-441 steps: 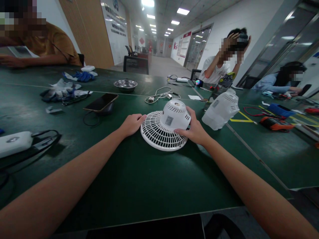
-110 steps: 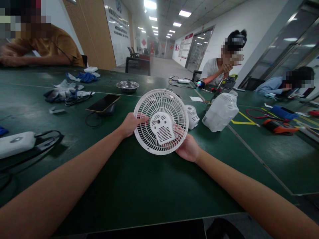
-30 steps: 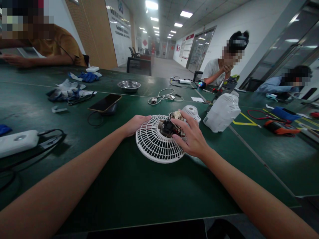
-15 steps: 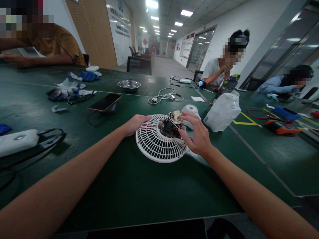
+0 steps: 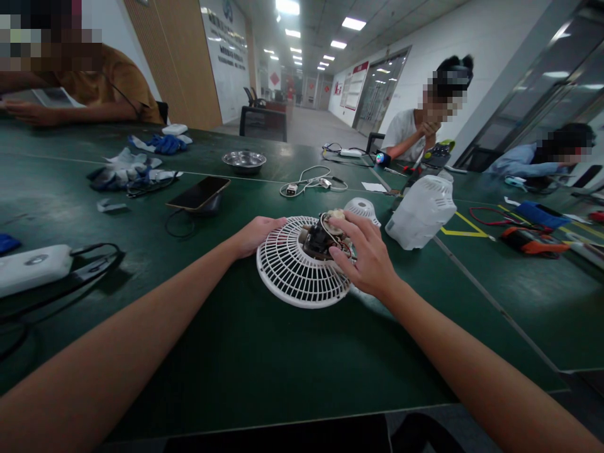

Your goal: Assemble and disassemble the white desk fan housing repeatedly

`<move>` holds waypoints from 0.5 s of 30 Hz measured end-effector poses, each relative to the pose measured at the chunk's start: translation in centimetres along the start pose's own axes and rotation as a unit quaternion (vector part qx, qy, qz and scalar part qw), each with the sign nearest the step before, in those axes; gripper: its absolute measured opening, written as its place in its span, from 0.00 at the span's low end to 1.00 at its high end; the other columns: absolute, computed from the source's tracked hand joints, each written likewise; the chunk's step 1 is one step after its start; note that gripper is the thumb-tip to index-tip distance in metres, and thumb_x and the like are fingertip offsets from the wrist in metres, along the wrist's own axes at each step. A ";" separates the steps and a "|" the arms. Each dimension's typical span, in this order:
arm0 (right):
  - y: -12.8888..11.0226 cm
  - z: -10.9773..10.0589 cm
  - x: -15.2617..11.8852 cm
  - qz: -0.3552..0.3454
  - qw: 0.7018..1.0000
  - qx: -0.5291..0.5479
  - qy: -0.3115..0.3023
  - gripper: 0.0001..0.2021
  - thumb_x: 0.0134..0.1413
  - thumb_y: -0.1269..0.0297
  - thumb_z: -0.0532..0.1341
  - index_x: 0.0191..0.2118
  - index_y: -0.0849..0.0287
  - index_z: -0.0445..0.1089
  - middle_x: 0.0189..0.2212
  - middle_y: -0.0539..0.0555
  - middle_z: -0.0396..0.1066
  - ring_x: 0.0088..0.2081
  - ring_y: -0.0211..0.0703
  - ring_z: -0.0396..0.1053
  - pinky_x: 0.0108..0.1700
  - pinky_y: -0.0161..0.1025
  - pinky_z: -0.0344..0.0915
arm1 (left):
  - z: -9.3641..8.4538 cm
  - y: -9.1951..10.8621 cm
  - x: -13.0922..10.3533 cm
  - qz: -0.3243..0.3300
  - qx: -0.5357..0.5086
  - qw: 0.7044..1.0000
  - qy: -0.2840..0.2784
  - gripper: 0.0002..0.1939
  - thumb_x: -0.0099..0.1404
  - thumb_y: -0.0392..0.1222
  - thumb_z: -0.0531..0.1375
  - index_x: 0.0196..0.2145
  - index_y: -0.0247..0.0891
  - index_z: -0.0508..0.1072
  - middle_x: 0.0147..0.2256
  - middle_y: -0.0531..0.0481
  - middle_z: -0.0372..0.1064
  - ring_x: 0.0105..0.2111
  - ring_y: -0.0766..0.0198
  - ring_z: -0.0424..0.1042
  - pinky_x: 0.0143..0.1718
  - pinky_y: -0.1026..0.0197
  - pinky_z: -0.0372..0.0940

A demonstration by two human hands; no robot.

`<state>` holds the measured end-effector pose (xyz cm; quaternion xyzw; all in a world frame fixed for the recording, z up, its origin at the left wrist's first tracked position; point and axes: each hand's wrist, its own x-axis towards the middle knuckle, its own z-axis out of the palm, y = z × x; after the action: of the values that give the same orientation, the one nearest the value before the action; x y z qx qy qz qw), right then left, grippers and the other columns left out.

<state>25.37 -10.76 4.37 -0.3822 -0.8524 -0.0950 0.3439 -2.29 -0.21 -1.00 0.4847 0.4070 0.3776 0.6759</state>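
Observation:
A round white fan grille (image 5: 306, 283) lies on the green table in front of me, its back side up. Mounted at its middle is a fan motor (image 5: 317, 242), black and metal, with a cream part on top and thin wires on its right side. My left hand (image 5: 257, 237) grips the grille's left rim, thumb on top and the other fingers partly hidden. Over the motor's right side my right hand (image 5: 370, 255) is curled, fingertips on the cream part and thumb by the wires. Just behind that hand stands a small white vented cover (image 5: 362, 207), partly covered.
A white plastic housing (image 5: 421, 214) stands to the right. Farther back lie a coiled white cable (image 5: 311, 184), a metal bowl (image 5: 244, 162) and a phone (image 5: 201, 193). At left is a white power strip (image 5: 35, 269); an orange-black meter (image 5: 533, 241) lies far right. Several people sit around the table.
My right hand has shifted slightly left and farther over the motor, its fingers now covering more of the cream part. My left hand and the grille stay in place.

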 end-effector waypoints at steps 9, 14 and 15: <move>0.2 -0.1 0.1 -0.019 0.998 0.023 0.049 0.18 0.66 0.65 0.56 0.60 0.50 0.64 0.59 0.57 0.70 0.59 0.55 0.68 0.60 0.56 0.65 | 0.2 0.1 -0.1 -0.010 0.004 1.000 0.009 0.11 0.71 0.42 0.62 0.39 0.30 0.80 0.39 0.39 0.80 0.34 0.62 0.79 0.39 0.59 0.74; 0.2 -0.1 -0.1 -0.014 0.999 0.029 0.041 0.19 0.66 0.65 0.57 0.61 0.50 0.63 0.60 0.58 0.68 0.60 0.55 0.67 0.61 0.58 0.66 | 0.0 0.0 0.1 -0.008 -0.005 1.000 0.005 0.11 0.70 0.43 0.63 0.39 0.31 0.80 0.39 0.39 0.79 0.34 0.61 0.79 0.38 0.59 0.74; 0.2 -0.1 -0.1 -0.013 0.999 0.031 0.040 0.20 0.65 0.64 0.57 0.61 0.50 0.63 0.61 0.58 0.68 0.61 0.56 0.67 0.61 0.58 0.66 | 0.0 0.1 0.1 -0.010 -0.007 1.000 0.007 0.11 0.70 0.43 0.63 0.39 0.31 0.80 0.38 0.39 0.80 0.33 0.61 0.79 0.38 0.59 0.74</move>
<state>25.57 -10.73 4.36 -0.3564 -0.8453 -0.0885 0.3882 -2.25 -0.13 -0.96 0.4732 0.4135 0.3774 0.6801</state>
